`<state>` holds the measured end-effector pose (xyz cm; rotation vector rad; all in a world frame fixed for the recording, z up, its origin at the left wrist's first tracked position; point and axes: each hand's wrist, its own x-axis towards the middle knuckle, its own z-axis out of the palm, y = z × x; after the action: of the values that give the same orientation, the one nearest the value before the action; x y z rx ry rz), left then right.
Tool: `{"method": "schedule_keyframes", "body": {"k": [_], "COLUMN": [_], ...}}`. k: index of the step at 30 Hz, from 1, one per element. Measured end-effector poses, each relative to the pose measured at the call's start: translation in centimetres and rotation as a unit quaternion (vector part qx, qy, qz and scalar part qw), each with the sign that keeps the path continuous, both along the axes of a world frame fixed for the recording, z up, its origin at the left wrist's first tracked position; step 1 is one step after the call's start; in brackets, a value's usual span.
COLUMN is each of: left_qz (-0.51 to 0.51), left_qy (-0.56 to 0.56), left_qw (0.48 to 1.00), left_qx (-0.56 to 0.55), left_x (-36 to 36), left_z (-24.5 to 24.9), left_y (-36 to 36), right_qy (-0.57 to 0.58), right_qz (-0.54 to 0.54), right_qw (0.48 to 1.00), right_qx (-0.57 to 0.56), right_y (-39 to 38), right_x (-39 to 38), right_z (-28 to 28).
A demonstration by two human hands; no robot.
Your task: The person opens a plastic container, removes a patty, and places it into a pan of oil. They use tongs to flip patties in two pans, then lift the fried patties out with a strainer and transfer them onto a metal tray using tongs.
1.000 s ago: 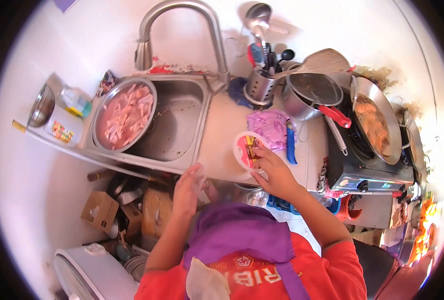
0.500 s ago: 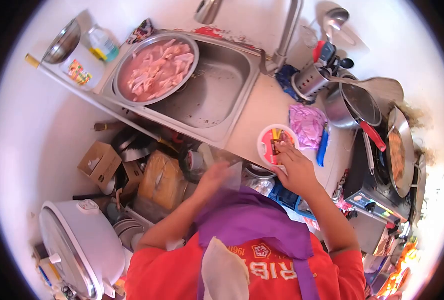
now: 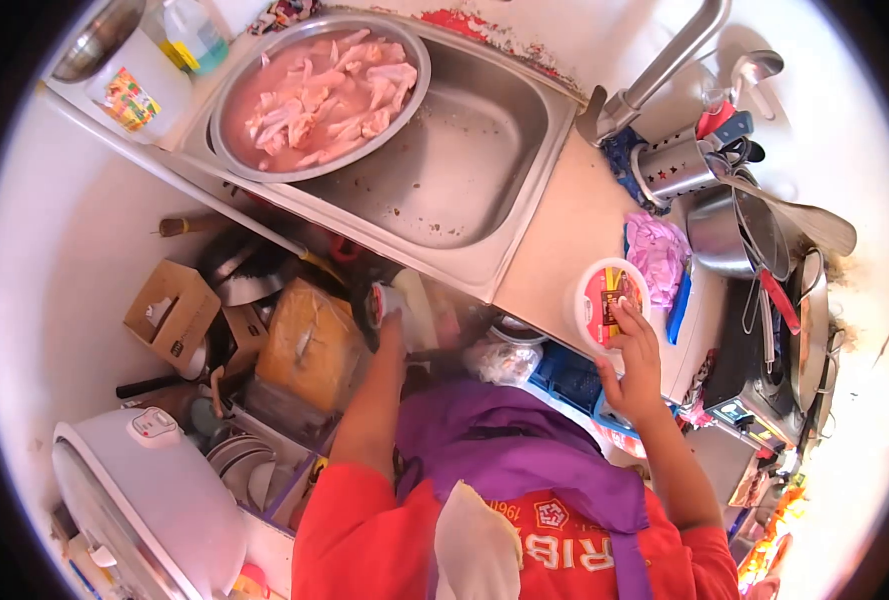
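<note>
Stretched-out fingers of my right hand (image 3: 637, 365) rest on the lid of a round white tub (image 3: 595, 330) with a red and yellow label. The tub stands at the front of the counter, and the thumb hangs off its near side. My left hand (image 3: 393, 328) reaches below the counter, its fingers hidden beside a small white cup-like container (image 3: 389, 301) with a dark rim. A crumpled pink plastic bag (image 3: 655, 250) and a blue-handled tool (image 3: 679, 310) lie just past the tub.
A metal basin of raw chicken pieces in pinkish water (image 3: 420, 100) sits over the left of the sink (image 3: 525, 215). A utensil holder (image 3: 670, 168), a saucepan (image 3: 715, 235) and a stove (image 3: 745, 370) stand right. Below are a cardboard box (image 3: 170, 315) and a rice cooker (image 3: 165, 500).
My left hand has moved from the counter edge down and left into the space below; the clear plastic sheet near it is gone from view. My right hand stays on the tub; the view has shifted.
</note>
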<state>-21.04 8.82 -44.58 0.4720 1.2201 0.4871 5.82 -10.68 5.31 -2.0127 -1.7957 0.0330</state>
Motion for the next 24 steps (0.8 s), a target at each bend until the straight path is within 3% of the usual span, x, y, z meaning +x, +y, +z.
{"method": "schedule_keyframes", "body": {"k": [1, 3, 5, 6, 7, 8, 9, 10, 11, 13, 14, 15, 17, 18, 20, 23, 24], "left_qz": [0.027, 0.079, 0.072, 0.065, -0.011, -0.089, -0.103, -0.114, -0.067, -0.206, -0.282, -0.378, -0.413, -0.432, -0.464, -0.416, -0.438], "left_qy": [0.015, 0.047, 0.113, 0.147, 0.239, 0.318, 0.332, 0.348, 0.307, 0.167, 0.104, -0.002, -0.116, -0.169, -0.269, -0.348, -0.318], "left_qw": [0.999, 0.994, 0.991, 0.986, 0.958, 0.901, 0.869, 0.83, 0.841, 0.936, 0.947, 0.924, 0.903, 0.886, 0.843, 0.834, 0.837], "left_qx": [-0.023, -0.064, 0.003, 0.04, 0.161, 0.281, 0.353, 0.422, 0.441, 0.23, 0.112, 0.055, 0.016, 0.001, -0.037, -0.099, -0.083], "left_x": [0.5, 1.3, 1.0, 0.6, -0.1, -0.7, -0.6, -0.5, 0.0, 1.1, 1.4, 1.2, 3.9, 4.8, 6.6, 9.2, 10.0], "left_z": [0.1, 0.6, 2.2, 3.1, 3.4, 3.9, 4.9, 6.0, 8.3, 18.1, 20.9, 20.3, 30.7, 33.7, 38.0, 43.4, 45.2], "left_y": [0.5, 1.3, 1.7, 1.8, 1.7, 1.3, 1.0, 0.8, 0.4, -0.8, -1.7, -2.4, -6.0, -7.2, -8.7, -10.2, -10.4], "right_qy": [0.016, -0.003, -0.006, 0.135, 0.273, 0.403, 0.478, 0.531, 0.565, 0.627, 0.655, 0.636, 0.713, 0.683, 0.701, 0.708, 0.716], "right_qz": [0.006, -0.105, -0.216, -0.267, -0.315, -0.358, -0.351, -0.352, -0.337, -0.33, -0.31, -0.297, -0.246, -0.264, -0.213, -0.146, -0.117], "right_qw": [1.0, 0.994, 0.973, 0.953, 0.908, 0.842, 0.805, 0.771, 0.753, 0.704, 0.685, 0.707, 0.651, 0.676, 0.676, 0.682, 0.673], "right_qx": [-0.001, 0.028, 0.079, 0.057, 0.037, 0.024, -0.013, 0.001, 0.017, 0.047, 0.072, 0.084, 0.083, 0.088, 0.082, 0.109, 0.142], "right_y": [-0.4, -0.6, -0.2, -0.4, -0.8, -1.4, -0.1, -1.3, -1.1, -0.7, -0.9, -0.8, -1.3, -1.6, -2.9, -5.3, -6.1], "right_x": [0.4, 0.0, 0.2, 1.0, 2.1, 3.2, 2.5, 3.9, 3.7, 3.1, 3.0, 2.7, 2.2, 1.9, 1.4, 0.2, -0.4], "right_z": [-0.5, -0.7, -1.0, -1.9, -2.8, -3.3, -1.0, -4.0, -4.1, -3.9, -4.4, -4.1, -3.0, -3.3, -3.7, -3.8, -3.7]}}
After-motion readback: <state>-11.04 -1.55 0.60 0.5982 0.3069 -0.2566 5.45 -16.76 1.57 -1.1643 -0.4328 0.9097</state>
